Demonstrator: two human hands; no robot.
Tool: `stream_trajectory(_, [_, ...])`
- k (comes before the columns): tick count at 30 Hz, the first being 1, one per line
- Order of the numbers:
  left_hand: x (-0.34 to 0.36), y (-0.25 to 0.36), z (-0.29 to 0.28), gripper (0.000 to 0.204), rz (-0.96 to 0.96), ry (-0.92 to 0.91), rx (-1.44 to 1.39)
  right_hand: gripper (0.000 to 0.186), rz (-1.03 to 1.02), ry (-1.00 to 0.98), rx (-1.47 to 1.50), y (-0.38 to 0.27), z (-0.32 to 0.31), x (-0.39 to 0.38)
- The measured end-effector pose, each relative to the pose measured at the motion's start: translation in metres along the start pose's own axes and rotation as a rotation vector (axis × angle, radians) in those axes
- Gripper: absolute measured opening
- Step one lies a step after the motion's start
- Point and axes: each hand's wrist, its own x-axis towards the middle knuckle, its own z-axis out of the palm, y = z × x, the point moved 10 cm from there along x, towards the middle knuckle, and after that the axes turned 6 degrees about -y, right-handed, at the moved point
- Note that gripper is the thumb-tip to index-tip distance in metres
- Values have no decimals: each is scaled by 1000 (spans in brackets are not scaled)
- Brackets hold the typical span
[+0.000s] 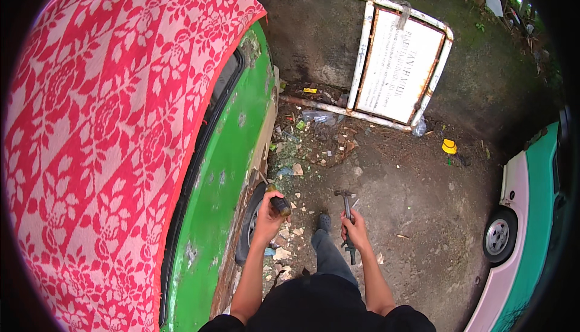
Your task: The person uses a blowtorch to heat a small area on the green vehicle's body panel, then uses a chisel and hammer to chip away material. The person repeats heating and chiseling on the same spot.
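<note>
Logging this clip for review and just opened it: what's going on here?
A person stands beside a green car whose roof is covered by a red and pink flowered cloth. The left hand holds a dark-handled tool, apparently a chisel, against the car body just above the wheel. The right hand grips a hammer out over the dirt ground, apart from the car. Pale chips lie by the wheel. A rusty white sign leans behind.

Left arm: extends forward and left, forearm bare.
Left hand [270, 209]: raised, fingers closed in a fist grip.
Right arm: extends forward, elbow bent.
Right hand [354, 228]: lower than the left, fingers wrapped closed.
</note>
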Motion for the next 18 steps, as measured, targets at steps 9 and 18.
stream_trajectory(9, [152,56,1,39,-34,132,629,5,14,-121,-24,-105,-26,144])
stream_trajectory(18, [224,90,-21,33,292,249,462,14,43,-239,-5,-140,-11,235])
